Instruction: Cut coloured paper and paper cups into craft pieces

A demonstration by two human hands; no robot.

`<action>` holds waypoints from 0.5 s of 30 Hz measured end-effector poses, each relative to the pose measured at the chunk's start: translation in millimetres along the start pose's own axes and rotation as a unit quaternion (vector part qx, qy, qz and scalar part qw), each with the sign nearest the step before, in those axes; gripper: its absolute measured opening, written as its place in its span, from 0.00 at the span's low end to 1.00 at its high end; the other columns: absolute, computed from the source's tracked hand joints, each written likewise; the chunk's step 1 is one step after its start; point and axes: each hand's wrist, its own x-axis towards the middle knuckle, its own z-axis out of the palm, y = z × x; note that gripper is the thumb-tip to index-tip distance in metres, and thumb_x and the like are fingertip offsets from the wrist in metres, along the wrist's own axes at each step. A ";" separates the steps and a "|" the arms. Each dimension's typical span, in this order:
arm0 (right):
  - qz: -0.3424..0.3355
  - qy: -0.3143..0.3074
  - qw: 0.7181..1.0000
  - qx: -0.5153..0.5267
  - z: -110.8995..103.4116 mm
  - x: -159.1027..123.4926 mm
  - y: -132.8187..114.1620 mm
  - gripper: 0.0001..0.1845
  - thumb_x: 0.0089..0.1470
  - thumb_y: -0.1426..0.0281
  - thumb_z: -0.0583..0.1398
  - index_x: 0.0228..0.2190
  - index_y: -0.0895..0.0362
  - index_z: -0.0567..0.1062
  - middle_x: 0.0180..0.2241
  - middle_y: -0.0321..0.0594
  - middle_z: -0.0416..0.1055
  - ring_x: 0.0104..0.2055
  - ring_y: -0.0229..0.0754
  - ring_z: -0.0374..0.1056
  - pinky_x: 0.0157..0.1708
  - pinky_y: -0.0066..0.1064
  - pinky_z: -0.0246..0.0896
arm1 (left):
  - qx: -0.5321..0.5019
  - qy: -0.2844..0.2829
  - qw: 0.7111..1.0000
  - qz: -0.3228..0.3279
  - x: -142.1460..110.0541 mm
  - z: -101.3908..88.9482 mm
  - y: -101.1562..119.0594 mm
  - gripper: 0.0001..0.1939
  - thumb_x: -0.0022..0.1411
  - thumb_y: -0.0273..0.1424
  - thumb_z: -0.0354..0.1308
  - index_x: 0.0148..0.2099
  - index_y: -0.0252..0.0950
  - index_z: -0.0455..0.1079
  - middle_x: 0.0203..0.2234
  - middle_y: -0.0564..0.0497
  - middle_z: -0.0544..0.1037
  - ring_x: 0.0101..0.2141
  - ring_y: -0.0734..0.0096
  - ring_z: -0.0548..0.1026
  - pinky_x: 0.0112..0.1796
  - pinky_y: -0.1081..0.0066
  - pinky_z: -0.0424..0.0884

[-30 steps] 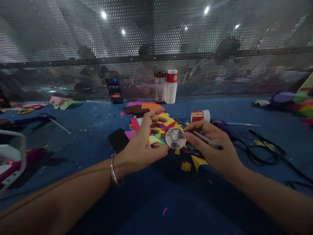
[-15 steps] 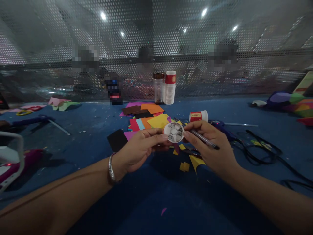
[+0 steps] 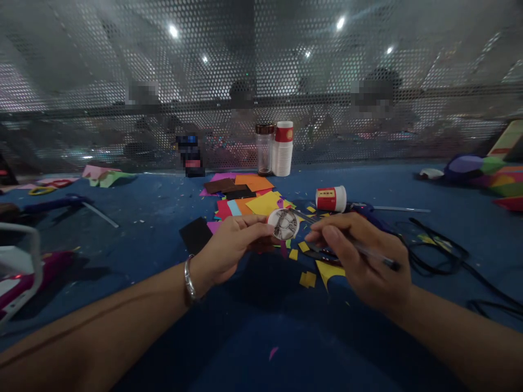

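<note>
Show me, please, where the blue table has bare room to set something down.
Apart from specks, the table is bare between the forearms, around a purple scrap, and between the black paper and magenta tool. It is crowded around the coloured papers and right hand.

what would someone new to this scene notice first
Probably the round white piece with black line drawing, held up near the middle by the left hand, with a pen in the right hand beside it. Next, the bright heap of coloured paper just behind it on the blue table, and the tall stack of paper cups at the back against the perforated screen.
</note>
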 end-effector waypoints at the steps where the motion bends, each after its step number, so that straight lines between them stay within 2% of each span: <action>1: -0.017 -0.010 1.000 -0.004 -1.1 -0.5 -1.7 0.07 0.63 0.72 0.57 0.38 0.53 0.76 0.31 0.36 0.78 0.31 0.39 0.75 0.33 0.30 0.71 | 0.001 0.002 1.000 0.000 0.3 -0.1 -0.1 0.07 0.51 0.30 0.66 0.32 0.31 0.79 0.27 0.48 0.81 0.28 0.74 0.77 0.35 0.73 0.72; 11: -0.100 -0.028 0.993 -0.062 -2.6 3.7 -7.3 0.07 0.61 0.74 0.57 0.34 0.56 0.75 0.28 0.38 0.78 0.28 0.39 0.74 0.29 0.28 0.69 | -0.017 -0.022 1.000 -0.005 2.4 -1.1 -0.1 0.05 0.52 0.30 0.65 0.29 0.32 0.79 0.25 0.49 0.81 0.28 0.74 0.77 0.32 0.75 0.73; 15: -0.097 -0.038 0.991 -0.080 -0.8 3.4 -3.5 0.07 0.61 0.74 0.56 0.34 0.56 0.75 0.28 0.39 0.78 0.29 0.39 0.75 0.29 0.29 0.69 | -0.016 -0.042 0.999 0.000 2.8 -1.7 -0.9 0.05 0.54 0.30 0.64 0.31 0.32 0.79 0.26 0.49 0.81 0.28 0.75 0.77 0.32 0.76 0.73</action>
